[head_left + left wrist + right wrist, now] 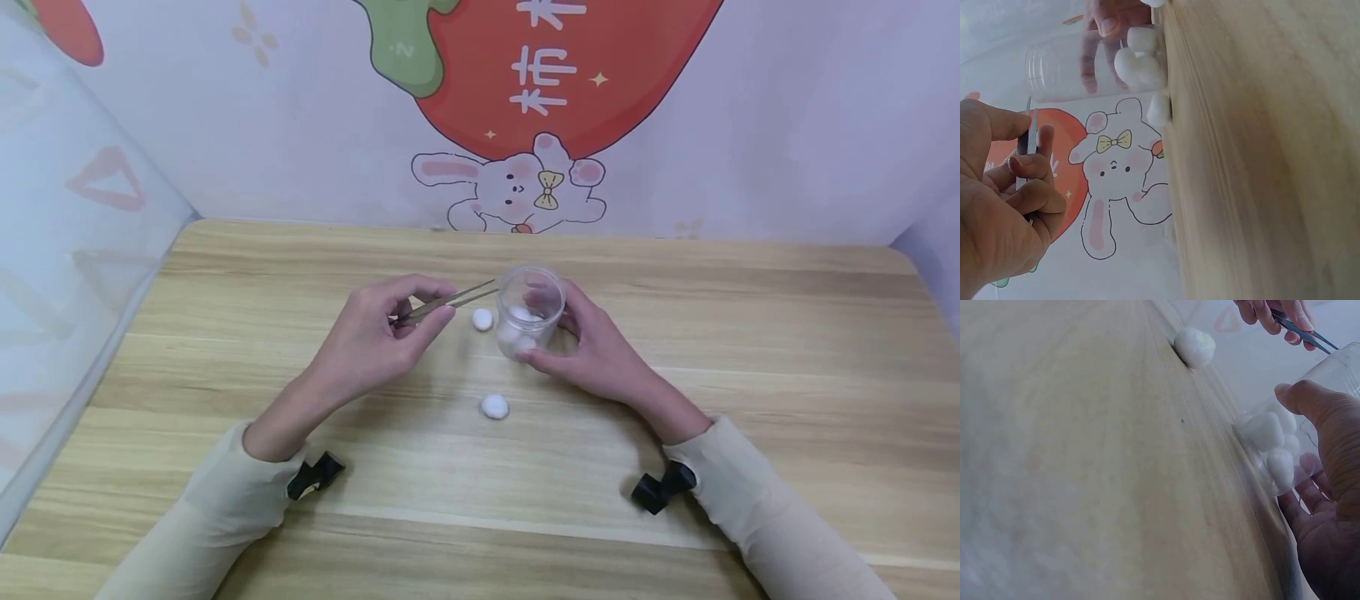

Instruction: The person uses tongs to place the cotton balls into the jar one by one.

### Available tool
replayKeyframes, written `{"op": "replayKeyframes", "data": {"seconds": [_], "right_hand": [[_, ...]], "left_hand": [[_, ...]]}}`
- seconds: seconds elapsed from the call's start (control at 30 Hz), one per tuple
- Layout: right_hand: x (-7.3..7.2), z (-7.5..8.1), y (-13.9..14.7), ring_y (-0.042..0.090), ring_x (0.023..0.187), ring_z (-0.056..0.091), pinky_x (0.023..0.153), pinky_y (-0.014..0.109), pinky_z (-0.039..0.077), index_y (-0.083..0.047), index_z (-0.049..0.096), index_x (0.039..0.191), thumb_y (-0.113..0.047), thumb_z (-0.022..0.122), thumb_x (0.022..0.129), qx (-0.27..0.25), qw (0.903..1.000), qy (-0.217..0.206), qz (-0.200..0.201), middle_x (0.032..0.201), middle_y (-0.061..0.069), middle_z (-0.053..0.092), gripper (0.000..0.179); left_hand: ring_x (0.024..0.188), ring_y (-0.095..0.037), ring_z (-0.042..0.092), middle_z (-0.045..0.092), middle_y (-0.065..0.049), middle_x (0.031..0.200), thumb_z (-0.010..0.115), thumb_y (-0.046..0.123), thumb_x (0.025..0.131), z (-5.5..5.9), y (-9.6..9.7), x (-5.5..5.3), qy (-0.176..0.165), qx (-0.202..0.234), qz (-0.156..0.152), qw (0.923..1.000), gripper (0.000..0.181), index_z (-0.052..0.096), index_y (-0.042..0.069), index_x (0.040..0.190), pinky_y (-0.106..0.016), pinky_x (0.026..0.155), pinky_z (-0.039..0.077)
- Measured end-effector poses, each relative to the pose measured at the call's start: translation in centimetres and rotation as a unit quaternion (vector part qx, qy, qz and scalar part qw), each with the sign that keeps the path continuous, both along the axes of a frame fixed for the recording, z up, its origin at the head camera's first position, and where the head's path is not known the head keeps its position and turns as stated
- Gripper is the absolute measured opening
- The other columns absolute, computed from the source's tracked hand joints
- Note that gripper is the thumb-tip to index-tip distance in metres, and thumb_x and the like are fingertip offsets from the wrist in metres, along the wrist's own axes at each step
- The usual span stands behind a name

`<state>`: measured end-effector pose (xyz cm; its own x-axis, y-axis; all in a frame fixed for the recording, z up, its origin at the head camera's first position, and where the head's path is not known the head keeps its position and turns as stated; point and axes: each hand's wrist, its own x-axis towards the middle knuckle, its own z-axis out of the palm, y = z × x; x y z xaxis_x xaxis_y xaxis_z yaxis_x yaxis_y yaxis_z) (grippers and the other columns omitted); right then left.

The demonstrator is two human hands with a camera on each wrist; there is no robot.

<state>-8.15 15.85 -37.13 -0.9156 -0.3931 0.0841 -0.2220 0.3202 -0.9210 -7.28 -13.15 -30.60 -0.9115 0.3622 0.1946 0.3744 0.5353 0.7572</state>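
Slim tweezers (426, 310) are pinched between thumb and fingers of the left hand (367, 337), their tips slightly parted, nothing caught. They are likely light, stiff but springy, best gripped mid-length. Their long axis lies nearly level, tips pointed rightward, near the rim of a clear jar (1063, 69), which is gripped roughly upright by the right hand (596, 350). White, probably soft balls (1265, 431) are seen inside; two more rest on the table (450, 492).

The left hand (375, 333) hides part of the tweezers (472, 295). Balls (1139, 65) in the jar (1060, 67) cover each other, so counting them is hard. The left wrist view's top edge cuts off another ball (1155, 2). The right wrist view's right edge cuts the jar.
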Motion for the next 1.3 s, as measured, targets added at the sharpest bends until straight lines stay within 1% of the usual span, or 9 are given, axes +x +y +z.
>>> {"op": "replayKeyframes", "data": {"seconds": [0.13,0.37,0.47,0.63,0.73,0.9,1.0,1.17,1.3], "right_hand": [[0.0,0.0,0.0,0.019,0.142,0.056,0.122,0.042,0.044,-0.018,0.044,0.156,-0.012,0.091,0.083,0.001,1.0000,0.000,-0.001,0.150,0.003,0.058,0.088],[0.0,0.0,0.0,0.021,0.142,0.056,0.122,0.043,0.044,-0.019,0.045,0.156,-0.012,0.091,0.083,0.003,1.0000,0.004,-0.001,0.148,0.005,0.059,0.087],[0.0,0.0,0.0,0.021,0.142,0.056,0.122,0.044,0.044,-0.018,0.045,0.156,-0.011,0.091,0.083,0.003,1.0000,0.007,-0.002,0.148,0.005,0.060,0.087],[0.1,0.2,0.0,0.022,0.141,0.056,0.121,0.046,0.045,-0.016,0.046,0.154,-0.012,0.091,0.082,0.008,0.9999,0.012,0.000,0.146,0.007,0.061,0.085],[0.0,0.6,0.1,0.019,0.140,0.056,0.122,0.047,0.044,-0.018,0.046,0.153,-0.016,0.093,0.081,0.018,0.9998,0.010,0.000,0.145,0.003,0.061,0.086],[-0.1,1.1,-0.1,0.018,0.137,0.055,0.124,0.049,0.042,-0.019,0.046,0.153,-0.018,0.093,0.081,0.010,0.9999,0.009,0.003,0.144,0.002,0.060,0.086],[-0.1,1.4,-0.2,0.020,0.137,0.057,0.124,0.046,0.042,-0.016,0.047,0.152,-0.012,0.091,0.083,-0.014,0.9999,0.007,0.006,0.144,0.006,0.061,0.082],[0.0,1.8,-0.4,0.020,0.135,0.058,0.122,0.035,0.044,-0.012,0.048,0.149,-0.005,0.090,0.082,-0.045,0.9989,0.010,0.005,0.143,0.011,0.061,0.079],[-0.1,1.8,-0.5,0.022,0.136,0.059,0.120,0.032,0.047,-0.011,0.050,0.147,-0.002,0.089,0.082,-0.052,0.9985,0.014,0.004,0.143,0.013,0.061,0.076]], "left_hand": [[0.054,-0.013,0.044,0.077,0.004,0.095,0.074,0.017,0.100,-0.2,-0.4,0.0,-0.003,-0.007,0.010,0.9999,0.018,0.078,0.017,0.118,-0.024,0.048,0.034],[0.055,-0.012,0.045,0.077,-0.002,0.094,0.073,0.019,0.101,-1.4,-1.1,-0.3,-0.042,-0.038,0.027,0.9980,0.017,0.078,0.014,0.116,-0.023,0.049,0.034],[0.055,-0.012,0.046,0.078,-0.004,0.095,0.072,0.022,0.101,-1.7,-1.4,-0.5,-0.050,-0.052,0.035,0.9968,0.018,0.078,0.013,0.116,-0.024,0.048,0.035],[0.053,-0.011,0.043,0.078,-0.003,0.097,0.073,0.022,0.101,-2.3,-1.8,-0.8,-0.063,-0.069,0.031,0.9951,0.018,0.078,0.014,0.116,-0.025,0.049,0.035],[0.052,-0.010,0.042,0.077,-0.004,0.093,0.072,0.024,0.101,-2.6,-1.9,-0.9,-0.070,-0.073,0.029,0.9945,0.019,0.078,0.014,0.116,-0.026,0.048,0.035],[0.052,-0.010,0.044,0.076,-0.003,0.089,0.073,0.023,0.101,-3.0,-2.2,-1.1,-0.070,-0.073,0.032,0.9944,0.018,0.078,0.014,0.116,-0.026,0.048,0.036],[0.053,-0.011,0.045,0.077,-0.003,0.093,0.073,0.023,0.101,-3.1,-2.2,-1.3,-0.072,-0.072,0.032,0.9943,0.018,0.079,0.015,0.115,-0.026,0.049,0.037],[0.053,-0.012,0.045,0.078,-0.003,0.095,0.072,0.026,0.101,-3.4,-2.3,-1.5,-0.080,-0.078,0.032,0.9932,0.019,0.078,0.016,0.115,-0.027,0.050,0.037],[0.054,-0.012,0.045,0.077,-0.001,0.093,0.073,0.023,0.100,-3.8,-2.4,-1.6,-0.087,-0.085,0.026,0.9922,0.017,0.078,0.016,0.115,-0.027,0.052,0.039]]}}
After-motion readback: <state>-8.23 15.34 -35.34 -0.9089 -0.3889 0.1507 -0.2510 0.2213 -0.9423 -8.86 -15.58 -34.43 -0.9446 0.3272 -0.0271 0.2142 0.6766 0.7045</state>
